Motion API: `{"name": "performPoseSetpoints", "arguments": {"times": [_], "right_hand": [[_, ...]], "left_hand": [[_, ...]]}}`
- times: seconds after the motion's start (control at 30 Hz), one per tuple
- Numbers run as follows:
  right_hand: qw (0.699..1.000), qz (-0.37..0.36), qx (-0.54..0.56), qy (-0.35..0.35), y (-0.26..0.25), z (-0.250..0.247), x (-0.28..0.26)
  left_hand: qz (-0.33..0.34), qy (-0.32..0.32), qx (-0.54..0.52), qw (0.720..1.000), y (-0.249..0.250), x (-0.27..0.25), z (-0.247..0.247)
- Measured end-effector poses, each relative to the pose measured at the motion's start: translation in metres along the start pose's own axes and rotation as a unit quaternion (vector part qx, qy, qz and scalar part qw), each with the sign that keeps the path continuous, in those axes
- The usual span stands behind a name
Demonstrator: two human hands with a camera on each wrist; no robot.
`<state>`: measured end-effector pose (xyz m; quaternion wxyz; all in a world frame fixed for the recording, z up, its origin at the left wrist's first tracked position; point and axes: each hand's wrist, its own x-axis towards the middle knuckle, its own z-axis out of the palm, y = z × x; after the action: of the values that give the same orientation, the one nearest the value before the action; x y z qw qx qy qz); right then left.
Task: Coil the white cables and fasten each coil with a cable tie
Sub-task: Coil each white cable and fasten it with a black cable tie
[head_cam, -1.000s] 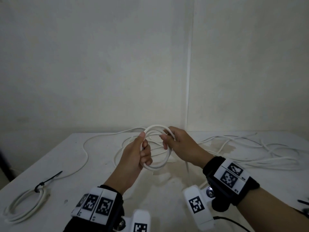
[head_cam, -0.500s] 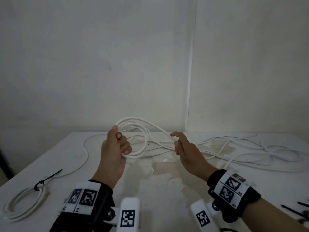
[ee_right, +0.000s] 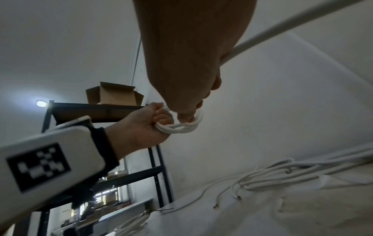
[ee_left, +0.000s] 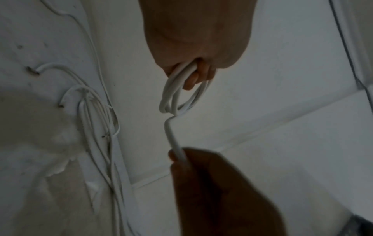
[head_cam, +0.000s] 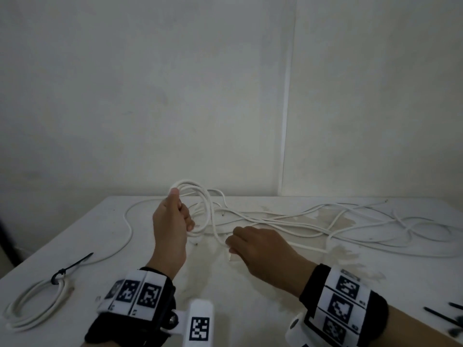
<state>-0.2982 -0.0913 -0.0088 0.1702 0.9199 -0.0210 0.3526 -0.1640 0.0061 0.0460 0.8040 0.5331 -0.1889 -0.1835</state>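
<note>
A plain pale wall (head_cam: 175, 96) stands behind a white worktop (head_cam: 250, 309) with a stained patch near its middle. Loose white cables (head_cam: 350, 221) sprawl over the far and right side of the worktop, their cut ends lying apart.

The left hand (head_cam: 170, 224) is raised above the worktop, its fingers (ee_left: 198, 76) curled round a small coil (head_cam: 198, 209) of several white loops. From the coil one strand of cable runs down to the right hand (head_cam: 260, 249), which sits lower and just to the right, near the worktop. The right hand's fingers (head_cam: 230, 242) are closed round that strand, which passes through the fist and leads off toward the loose cables.

At the near left corner lies a finished coil (head_cam: 35, 306), flat on the worktop and bound with a black cable tie (head_cam: 67, 269) whose tail points away toward the middle. More black cable ties (head_cam: 446, 314) lie at the right edge.

The right wrist view shows a dark metal shelf (ee_right: 96, 111) beside the worktop, with an open cardboard box (ee_right: 113, 94) on top.
</note>
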Motion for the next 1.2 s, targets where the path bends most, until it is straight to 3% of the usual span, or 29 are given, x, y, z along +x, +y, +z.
{"name": "performPoseSetpoints", "arguments": {"times": [0.23, 0.4, 0.5, 0.63, 0.83, 1.03, 1.2], "right_hand": [[0.996, -0.076, -0.005, 0.054, -0.005, -0.015, 0.017], [0.991, -0.093, 0.047, 0.085, -0.006, -0.018, 0.020], [0.987, -0.022, 0.105, 0.120, -0.001, -0.028, 0.026], [0.986, 0.021, 0.139, 0.091, 0.002, -0.033, 0.029], [0.947, 0.142, 0.284, 0.048, 0.035, -0.040, 0.024], [0.908, 0.233, 0.348, -0.010, 0.042, -0.040, 0.022], [0.868, 0.275, 0.412, -0.035, 0.030, -0.045, 0.027]], "left_hand": [[-0.007, -0.094, 0.135, 0.986, -0.012, -0.019, 0.014], [0.001, -0.198, 0.179, 0.964, -0.017, -0.031, 0.013], [0.018, -0.236, 0.227, 0.945, -0.019, -0.037, 0.010], [-0.029, -0.278, 0.244, 0.929, -0.016, -0.044, 0.015], [-0.126, -0.285, 0.170, 0.935, -0.008, -0.046, 0.012], [-0.108, -0.255, 0.152, 0.949, -0.007, -0.046, 0.012], [-0.092, -0.223, 0.070, 0.968, -0.004, -0.046, 0.014]]}}
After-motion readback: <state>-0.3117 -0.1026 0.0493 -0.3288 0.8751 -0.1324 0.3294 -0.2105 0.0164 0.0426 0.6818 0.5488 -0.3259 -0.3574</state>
